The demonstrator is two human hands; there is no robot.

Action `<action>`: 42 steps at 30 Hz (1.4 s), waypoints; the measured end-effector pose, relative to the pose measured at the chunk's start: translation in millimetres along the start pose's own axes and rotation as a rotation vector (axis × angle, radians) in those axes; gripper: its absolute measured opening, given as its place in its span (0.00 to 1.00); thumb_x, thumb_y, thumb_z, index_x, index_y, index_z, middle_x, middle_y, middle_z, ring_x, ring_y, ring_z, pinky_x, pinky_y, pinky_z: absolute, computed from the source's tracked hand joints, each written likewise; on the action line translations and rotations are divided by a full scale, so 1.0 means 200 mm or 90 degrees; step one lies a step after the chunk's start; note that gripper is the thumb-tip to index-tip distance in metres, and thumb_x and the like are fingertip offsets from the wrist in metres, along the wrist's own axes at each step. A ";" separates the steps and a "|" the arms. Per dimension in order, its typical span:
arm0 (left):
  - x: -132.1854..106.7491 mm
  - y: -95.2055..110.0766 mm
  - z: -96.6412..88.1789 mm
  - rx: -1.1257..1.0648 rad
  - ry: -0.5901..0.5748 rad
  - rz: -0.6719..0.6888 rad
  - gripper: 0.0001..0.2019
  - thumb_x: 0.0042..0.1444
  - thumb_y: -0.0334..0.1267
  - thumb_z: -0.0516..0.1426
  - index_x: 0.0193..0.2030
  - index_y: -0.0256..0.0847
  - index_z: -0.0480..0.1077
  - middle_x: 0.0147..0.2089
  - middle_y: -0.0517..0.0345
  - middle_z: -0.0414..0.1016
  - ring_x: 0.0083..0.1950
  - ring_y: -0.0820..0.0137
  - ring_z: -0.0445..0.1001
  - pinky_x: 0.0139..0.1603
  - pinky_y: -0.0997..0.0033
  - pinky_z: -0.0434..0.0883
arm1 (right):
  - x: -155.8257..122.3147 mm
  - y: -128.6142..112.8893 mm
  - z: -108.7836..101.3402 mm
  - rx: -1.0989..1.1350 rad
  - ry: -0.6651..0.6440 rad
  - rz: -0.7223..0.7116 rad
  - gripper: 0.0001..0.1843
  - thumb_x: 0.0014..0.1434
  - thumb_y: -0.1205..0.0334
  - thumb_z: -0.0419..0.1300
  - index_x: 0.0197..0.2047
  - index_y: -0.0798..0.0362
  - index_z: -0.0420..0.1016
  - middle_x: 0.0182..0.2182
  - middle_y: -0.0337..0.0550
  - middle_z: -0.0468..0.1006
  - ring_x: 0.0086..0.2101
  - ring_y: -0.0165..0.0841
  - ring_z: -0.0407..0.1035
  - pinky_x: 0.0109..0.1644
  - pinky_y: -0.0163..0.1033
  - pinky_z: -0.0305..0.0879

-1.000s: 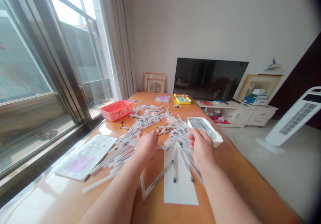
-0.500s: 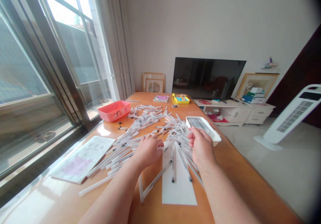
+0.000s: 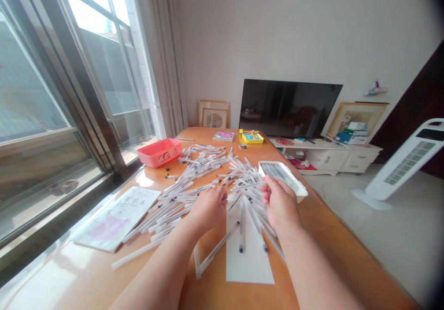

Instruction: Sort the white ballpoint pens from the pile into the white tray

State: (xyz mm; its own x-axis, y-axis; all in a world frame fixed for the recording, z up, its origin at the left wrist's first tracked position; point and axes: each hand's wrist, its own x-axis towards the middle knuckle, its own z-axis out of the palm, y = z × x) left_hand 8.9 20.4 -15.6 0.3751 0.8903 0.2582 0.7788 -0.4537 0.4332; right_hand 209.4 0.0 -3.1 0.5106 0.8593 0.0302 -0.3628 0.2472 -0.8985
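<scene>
A wide heap of white pens (image 3: 204, 171) lies spread over the wooden table (image 3: 326, 245). My left hand (image 3: 208, 208) rests on the near edge of the heap with its fingers curled down among the pens; what they grip is hidden. My right hand (image 3: 279, 203) is closed beside the heap, fingers pinched at pens near a white tray (image 3: 291, 182) that holds several pens. A white sheet of paper (image 3: 249, 254) lies between my hands with a few pens on it.
A pink basket (image 3: 159, 151) stands at the far left of the table. A printed sheet (image 3: 118, 217) lies near the window side. Small books and a yellow box (image 3: 252, 137) sit at the far end. A television, a low cabinet and a white tower fan (image 3: 402, 162) stand beyond.
My left hand has shifted slightly to the right along the edge of the heap. My right hand stays by the white tray.
</scene>
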 end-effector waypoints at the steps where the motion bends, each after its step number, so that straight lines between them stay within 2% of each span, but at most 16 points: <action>1: 0.01 -0.01 0.00 -0.072 0.031 -0.018 0.10 0.59 0.34 0.53 0.44 0.43 0.74 0.38 0.52 0.77 0.41 0.62 0.74 0.42 0.65 0.66 | 0.00 0.00 0.00 0.009 -0.009 0.011 0.15 0.48 0.53 0.71 0.31 0.54 0.75 0.21 0.38 0.74 0.20 0.25 0.59 0.20 0.30 0.51; 4: 0.03 -0.05 -0.02 -0.349 0.120 -0.109 0.14 0.59 0.39 0.55 0.51 0.41 0.74 0.35 0.56 0.76 0.35 0.67 0.72 0.38 0.69 0.66 | -0.03 -0.02 0.01 0.034 -0.050 0.033 0.12 0.48 0.57 0.71 0.30 0.54 0.74 0.23 0.40 0.76 0.21 0.25 0.61 0.21 0.30 0.53; 8: 0.04 -0.08 -0.05 -0.717 0.195 -0.226 0.10 0.52 0.41 0.63 0.37 0.38 0.74 0.29 0.58 0.74 0.29 0.73 0.69 0.34 0.73 0.67 | -0.08 -0.02 0.03 0.017 -0.123 0.031 0.10 0.51 0.58 0.70 0.32 0.54 0.75 0.24 0.41 0.78 0.22 0.25 0.62 0.24 0.30 0.56; 11: 0.04 -0.10 -0.07 -0.886 0.216 -0.282 0.09 0.49 0.38 0.66 0.30 0.37 0.70 0.28 0.59 0.73 0.28 0.76 0.70 0.32 0.77 0.69 | -0.10 -0.01 0.05 -0.034 -0.171 0.008 0.10 0.53 0.57 0.69 0.33 0.54 0.76 0.25 0.41 0.78 0.23 0.25 0.63 0.25 0.30 0.59; 14: 0.05 -0.12 -0.08 -0.990 0.237 -0.357 0.07 0.50 0.32 0.65 0.34 0.37 0.71 0.29 0.57 0.75 0.30 0.76 0.75 0.33 0.78 0.72 | -0.12 0.00 0.06 -0.094 -0.185 -0.019 0.11 0.55 0.55 0.68 0.34 0.54 0.76 0.27 0.41 0.79 0.23 0.26 0.65 0.27 0.31 0.62; 17: 0.06 -0.14 -0.07 -1.034 0.256 -0.399 0.07 0.51 0.28 0.64 0.36 0.37 0.71 0.32 0.56 0.77 0.34 0.72 0.79 0.34 0.77 0.75 | -0.13 0.01 0.06 -0.136 -0.194 -0.032 0.12 0.56 0.53 0.67 0.35 0.53 0.76 0.28 0.42 0.79 0.25 0.28 0.67 0.28 0.33 0.64; 20: 0.06 -0.14 -0.07 -1.051 0.255 -0.400 0.07 0.52 0.28 0.64 0.36 0.37 0.71 0.32 0.55 0.77 0.35 0.71 0.81 0.34 0.76 0.77 | -0.15 0.01 0.07 -0.156 -0.201 -0.036 0.12 0.56 0.52 0.67 0.36 0.53 0.75 0.28 0.42 0.79 0.25 0.28 0.67 0.29 0.34 0.65; 28: 0.05 -0.12 -0.07 -1.056 0.248 -0.403 0.05 0.54 0.27 0.62 0.36 0.35 0.71 0.32 0.54 0.77 0.34 0.70 0.81 0.33 0.76 0.77 | -0.15 0.02 0.08 -0.175 -0.192 -0.049 0.13 0.56 0.51 0.67 0.35 0.53 0.75 0.28 0.41 0.79 0.25 0.28 0.67 0.29 0.34 0.66; 42: 0.04 -0.11 -0.07 -1.035 0.237 -0.395 0.04 0.55 0.27 0.62 0.36 0.34 0.71 0.33 0.52 0.77 0.35 0.71 0.81 0.33 0.77 0.77 | -0.16 0.04 0.08 -0.201 -0.224 -0.055 0.14 0.58 0.50 0.65 0.37 0.53 0.74 0.30 0.42 0.80 0.26 0.29 0.68 0.31 0.36 0.67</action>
State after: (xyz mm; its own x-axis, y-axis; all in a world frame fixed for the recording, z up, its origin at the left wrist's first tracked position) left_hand -12.1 36.8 -10.6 -0.0548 0.9791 -0.1959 -0.5722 0.1300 0.8097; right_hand 179.1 -18.1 -3.7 0.2138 0.9545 0.2080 -0.0480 0.2229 -0.9736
